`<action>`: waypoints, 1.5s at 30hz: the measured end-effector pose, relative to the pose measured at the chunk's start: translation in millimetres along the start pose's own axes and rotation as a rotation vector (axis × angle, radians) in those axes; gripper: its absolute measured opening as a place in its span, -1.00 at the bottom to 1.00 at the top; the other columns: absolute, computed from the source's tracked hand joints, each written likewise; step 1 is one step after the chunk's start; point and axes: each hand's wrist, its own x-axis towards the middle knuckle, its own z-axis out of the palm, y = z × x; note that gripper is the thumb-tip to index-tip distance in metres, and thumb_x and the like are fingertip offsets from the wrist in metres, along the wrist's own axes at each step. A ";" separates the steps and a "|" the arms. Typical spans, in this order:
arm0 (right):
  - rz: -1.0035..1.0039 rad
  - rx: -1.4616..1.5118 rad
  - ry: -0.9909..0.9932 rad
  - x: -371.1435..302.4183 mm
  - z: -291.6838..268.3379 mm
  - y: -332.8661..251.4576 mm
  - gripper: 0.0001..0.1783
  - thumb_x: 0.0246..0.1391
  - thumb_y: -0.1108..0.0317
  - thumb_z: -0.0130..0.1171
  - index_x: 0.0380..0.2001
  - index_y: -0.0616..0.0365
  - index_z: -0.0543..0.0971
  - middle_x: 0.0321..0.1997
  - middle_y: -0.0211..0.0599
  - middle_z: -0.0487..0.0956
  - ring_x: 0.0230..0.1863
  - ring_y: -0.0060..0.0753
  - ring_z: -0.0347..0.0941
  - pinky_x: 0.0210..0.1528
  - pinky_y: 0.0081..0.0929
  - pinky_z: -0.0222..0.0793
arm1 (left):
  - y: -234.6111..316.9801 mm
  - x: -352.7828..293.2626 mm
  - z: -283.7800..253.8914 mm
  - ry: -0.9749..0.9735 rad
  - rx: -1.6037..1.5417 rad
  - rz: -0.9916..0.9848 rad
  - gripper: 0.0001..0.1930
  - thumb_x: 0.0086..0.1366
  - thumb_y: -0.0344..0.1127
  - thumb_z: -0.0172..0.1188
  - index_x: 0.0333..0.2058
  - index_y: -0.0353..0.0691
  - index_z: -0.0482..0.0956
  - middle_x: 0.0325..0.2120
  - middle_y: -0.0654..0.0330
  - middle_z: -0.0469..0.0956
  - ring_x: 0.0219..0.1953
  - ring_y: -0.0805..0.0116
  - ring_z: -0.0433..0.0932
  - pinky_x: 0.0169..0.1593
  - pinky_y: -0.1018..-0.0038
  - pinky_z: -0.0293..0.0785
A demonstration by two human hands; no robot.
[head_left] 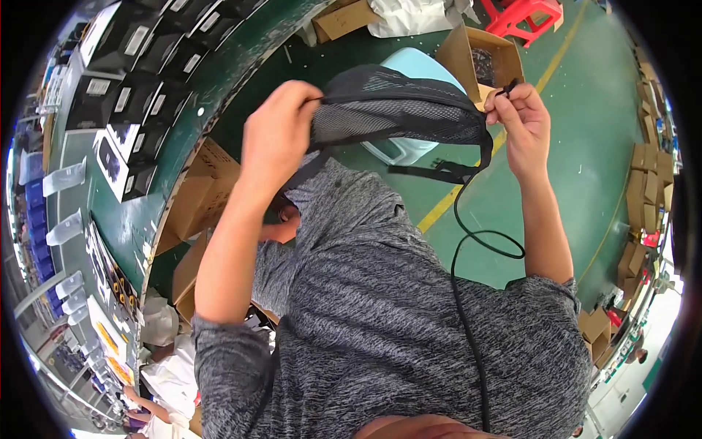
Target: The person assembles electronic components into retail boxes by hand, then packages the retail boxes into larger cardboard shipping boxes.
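Observation:
A black mesh bag (402,117) with a strap is stretched between my hands, in front of my body. My left hand (281,124) is closed around its left end. At the bag's right end, my right hand (523,124) pinches a small black piece (506,90), too small to name. A black strap with a buckle (431,173) dangles below the bag's right end. From near that strap a thin black cable (459,293) loops and runs down over my grey shirt (365,307). Where the cable's upper end goes is hidden.
A light blue stool (420,66) stands behind the bag, with an open cardboard box (504,51) and red stool (537,22) beyond. Left, a green workbench (186,110) bears stacked black boxes (124,99). Cartons (208,179) sit under its edge. A co-worker's arm (150,406) shows lower left.

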 end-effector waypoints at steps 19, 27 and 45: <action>0.351 -0.154 0.306 -30.3 -102.3 196.0 -0.89 0.33 0.44 0.18 -0.22 0.26 0.50 -0.22 -0.25 0.68 -0.19 -0.52 0.60 -0.02 -0.54 0.51 | -75.1 80.2 223.7 -0.141 0.012 -0.036 -0.92 0.36 -0.37 0.17 -0.23 -0.20 0.60 -0.22 0.12 0.58 -0.20 -0.07 0.60 -0.14 0.14 0.53; 0.472 -0.123 0.229 -26.8 -105.1 205.7 -0.88 0.30 0.47 0.20 -0.19 0.30 0.51 -0.18 -0.25 0.69 -0.11 -0.50 0.61 0.07 -0.52 0.49 | -94.1 71.6 236.5 -0.125 0.004 -0.126 -0.86 0.33 -0.38 0.20 -0.16 -0.24 0.60 -0.15 0.08 0.56 -0.13 -0.02 0.60 -0.05 0.21 0.54; 0.986 -0.691 -0.316 -267.0 -251.7 237.0 -0.73 0.31 0.23 0.05 -0.37 0.20 0.56 -0.44 -0.13 0.58 -0.40 -0.21 0.45 -0.34 -0.20 0.37 | 45.5 -102.3 17.0 -0.733 -0.964 0.190 -0.68 0.31 -0.26 0.35 -0.04 -0.31 0.62 -0.09 0.04 0.61 0.01 0.02 0.58 0.09 0.21 0.49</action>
